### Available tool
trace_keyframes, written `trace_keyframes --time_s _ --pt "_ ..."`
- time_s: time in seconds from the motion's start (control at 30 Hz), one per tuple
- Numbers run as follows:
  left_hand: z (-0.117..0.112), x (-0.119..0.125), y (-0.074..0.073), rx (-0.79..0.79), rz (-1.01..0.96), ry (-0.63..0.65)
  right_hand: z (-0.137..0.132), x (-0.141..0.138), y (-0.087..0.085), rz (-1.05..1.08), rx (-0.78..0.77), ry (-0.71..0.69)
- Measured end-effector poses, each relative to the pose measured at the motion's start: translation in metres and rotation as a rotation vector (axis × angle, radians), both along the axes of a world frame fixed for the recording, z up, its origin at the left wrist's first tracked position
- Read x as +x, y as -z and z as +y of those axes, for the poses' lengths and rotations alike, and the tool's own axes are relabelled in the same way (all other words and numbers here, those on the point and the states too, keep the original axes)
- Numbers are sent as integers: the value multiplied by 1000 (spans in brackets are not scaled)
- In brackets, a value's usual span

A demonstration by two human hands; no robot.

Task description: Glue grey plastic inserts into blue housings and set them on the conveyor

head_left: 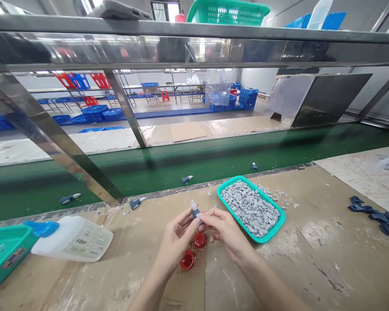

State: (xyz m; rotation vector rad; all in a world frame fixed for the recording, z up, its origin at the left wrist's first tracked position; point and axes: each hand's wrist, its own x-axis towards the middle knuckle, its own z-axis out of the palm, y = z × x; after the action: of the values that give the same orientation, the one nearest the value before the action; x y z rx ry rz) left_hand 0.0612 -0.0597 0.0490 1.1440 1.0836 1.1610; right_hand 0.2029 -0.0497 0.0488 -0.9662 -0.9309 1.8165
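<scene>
Between the fingers of my left hand [177, 236] is a dark blue-grey plastic part [195, 211] with a whitish tip pointing away from me. My right hand [226, 232] is closed in a pinch against its near end, where a small light-grey piece [199, 214] shows at the fingertips. The fingers partly cover both. Just below my hands, two small red round cups [187, 260] sit on the cardboard. To the right, a green tray [269, 238] holds a heap of small grey plastic pieces [248, 207], with several more scattered beside its far edge.
A white jug [81, 239] with a blue cap lies at left, against another green tray [17, 259]. Several dark parts [372, 214] lie far right. Similar tipped parts rest on and beside the green belt [162, 162]. A metal shelf [194, 49] spans above, with slanted posts.
</scene>
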Motion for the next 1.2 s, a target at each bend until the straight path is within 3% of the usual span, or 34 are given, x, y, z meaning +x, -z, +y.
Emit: trace_keyframes --time_s 0.07,0.13,0.27,0.37,0.47,0.67,0.8,1.03,1.2 --pt "11 -6 5 39 108 7 13 4 -2 -83 67 -62" --pt "32 -19 13 117 280 -64 29 18 -1 -252 198 -63" --pt "101 -65 27 213 527 -283 63 61 11 -977 467 257" --pt "151 -96 34 198 675 -418 79 84 27 -1184 444 273" --pt "179 -110 46 195 825 -466 87 84 42 -1207 408 189" --pt "187 -112 87 308 1011 -423 97 69 57 -1293 306 188" --pt "187 -117 102 328 1095 -418 101 65 59 -1336 259 214" --pt "186 -112 101 373 1190 -534 98 58 60 -1330 261 258" --pt "176 -113 96 356 1217 -515 91 57 52 -1262 310 323"
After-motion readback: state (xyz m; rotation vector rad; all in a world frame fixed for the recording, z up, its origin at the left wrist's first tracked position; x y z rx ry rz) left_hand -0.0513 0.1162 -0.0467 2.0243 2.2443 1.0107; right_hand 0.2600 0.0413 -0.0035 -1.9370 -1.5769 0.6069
